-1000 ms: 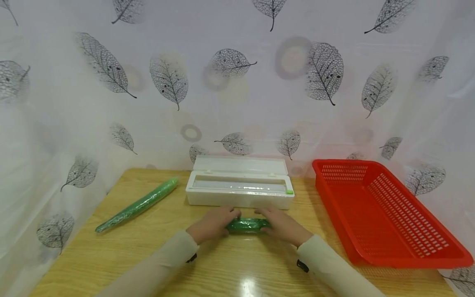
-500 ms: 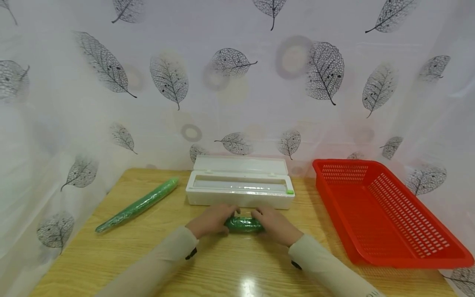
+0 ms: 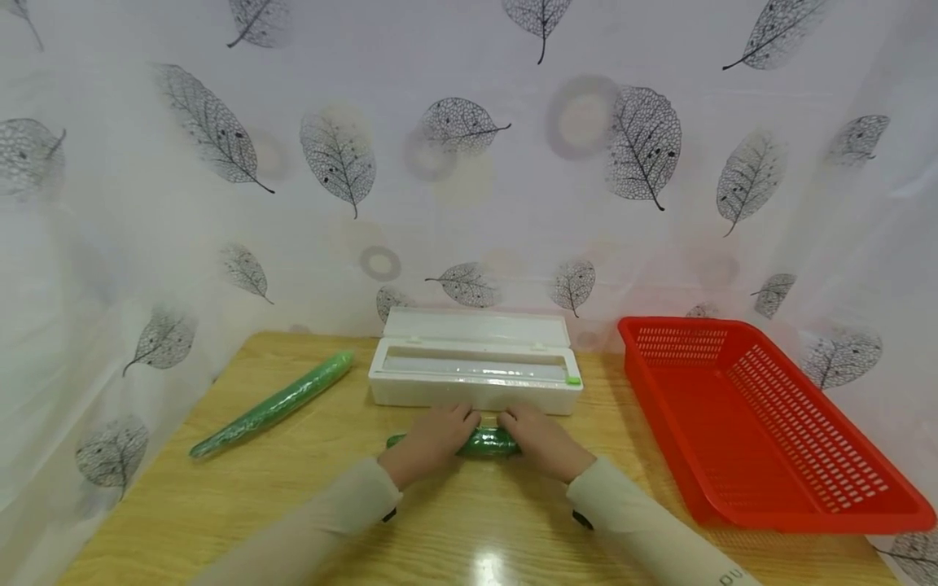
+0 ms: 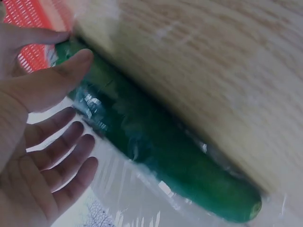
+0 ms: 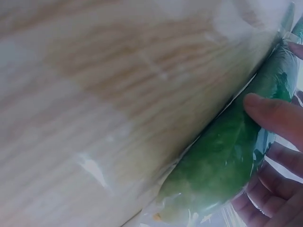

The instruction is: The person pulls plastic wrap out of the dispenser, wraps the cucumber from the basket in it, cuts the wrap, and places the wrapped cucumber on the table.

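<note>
A green cucumber (image 3: 489,442) wrapped in clear film lies crosswise on the wooden table. My left hand (image 3: 431,443) grips it near the middle, thumb (image 4: 71,71) on one side and fingers on the other; the cucumber's left end sticks out beyond that hand. From the right, my right hand (image 3: 548,442) holds the same cucumber with its thumb (image 5: 274,113) laid along the near side. Loose film spreads around both ends in the wrist views. Just behind the hands stands a white cling film dispenser (image 3: 476,395), its lid raised and a roll inside.
Another film-wrapped cucumber (image 3: 274,404) lies slanted on the left of the table (image 3: 293,505). A red plastic basket (image 3: 777,439) with slotted walls takes up the right side. Behind everything hangs a pale curtain (image 3: 484,220) printed with leaves.
My left hand has shifted right along the cucumber, so its left end now shows. My right hand has slid left, bringing the two hands closer together.
</note>
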{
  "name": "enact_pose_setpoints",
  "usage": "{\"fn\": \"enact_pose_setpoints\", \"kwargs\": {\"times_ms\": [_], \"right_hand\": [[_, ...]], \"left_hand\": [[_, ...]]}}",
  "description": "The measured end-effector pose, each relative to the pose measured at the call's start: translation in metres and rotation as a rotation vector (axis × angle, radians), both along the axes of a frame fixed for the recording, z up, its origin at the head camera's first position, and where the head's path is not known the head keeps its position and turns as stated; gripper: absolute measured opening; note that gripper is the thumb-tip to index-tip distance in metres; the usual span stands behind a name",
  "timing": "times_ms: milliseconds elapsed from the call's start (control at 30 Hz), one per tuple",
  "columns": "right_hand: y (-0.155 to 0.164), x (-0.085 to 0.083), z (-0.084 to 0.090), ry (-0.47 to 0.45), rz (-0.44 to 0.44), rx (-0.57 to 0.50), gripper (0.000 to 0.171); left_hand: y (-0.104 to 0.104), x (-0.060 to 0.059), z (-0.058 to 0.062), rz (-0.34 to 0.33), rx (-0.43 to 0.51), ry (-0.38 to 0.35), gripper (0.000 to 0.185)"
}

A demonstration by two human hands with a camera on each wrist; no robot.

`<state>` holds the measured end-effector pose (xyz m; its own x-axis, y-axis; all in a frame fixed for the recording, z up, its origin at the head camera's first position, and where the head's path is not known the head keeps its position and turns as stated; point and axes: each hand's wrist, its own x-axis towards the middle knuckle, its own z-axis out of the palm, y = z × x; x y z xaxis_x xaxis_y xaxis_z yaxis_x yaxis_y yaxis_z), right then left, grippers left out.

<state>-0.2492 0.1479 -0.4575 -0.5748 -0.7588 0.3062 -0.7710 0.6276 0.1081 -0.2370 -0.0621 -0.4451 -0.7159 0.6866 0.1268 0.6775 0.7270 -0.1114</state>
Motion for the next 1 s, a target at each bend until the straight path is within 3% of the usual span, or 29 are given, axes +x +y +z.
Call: {"fn": "enact_pose_setpoints", "kwargs": {"times_ms": [233,600,733,1000], "right_hand": [[0.000,0.000,0.004,-0.044,-0.033,0.020,0.028],[0.004,0.001,0.010,-0.100,-0.040,-0.005,0.040],[0.005,0.003,0.013,-0.140,-0.045,-0.026,0.042],[0.008,0.006,0.015,-0.128,-0.072,-0.056,0.040]], "left_hand": [[0.006,-0.004,-0.004,0.065,-0.038,-0.058,0.054],[0.009,-0.011,-0.006,0.082,-0.009,-0.074,0.053],[0.006,-0.012,-0.004,0.069,0.041,-0.106,0.045],[-0.001,-0.011,0.005,0.075,0.197,-0.252,0.044]]}}
